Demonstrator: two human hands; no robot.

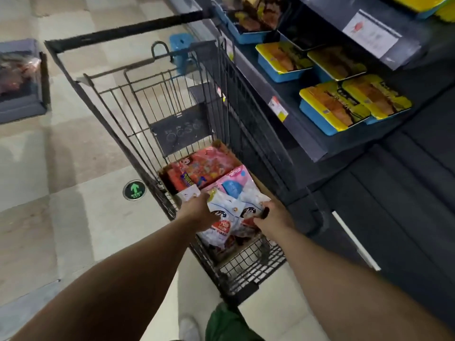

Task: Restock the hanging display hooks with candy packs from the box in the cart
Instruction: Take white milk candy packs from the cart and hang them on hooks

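Little of the print reads clearly: the white candy packs [227, 212] carry a red round badge and part of a word ending in "abbit", the rest hidden or blurred. A pink and blue pack [236, 184] behind them has a small line of writing at its top edge, too small to read, and the red packs [204, 168] show only a cartoon figure and a purple label.

All of these lie in a brown cardboard box [264, 190] inside the black wire cart [172, 99]. At 3 o'clock of the cart stands a dark shelf [295, 134] — blue trays with yellow lids [332, 107] sit on it, with price tags [278, 109] along its edge and a white sign [371, 33] on the tier above. At 9 o'clock of the cart, a round green arrow marker [134, 190] is set in the tiled floor [61, 217]. A blue stool [181, 49] stands beyond the cart at 12 o'clock.

Both hands reach into the box. The left hand [199, 211] grips the left edge of the white candy packs, fingers curled round it; the right hand [270, 217] grips their right edge — the packs are held between the two, tilted above the box.
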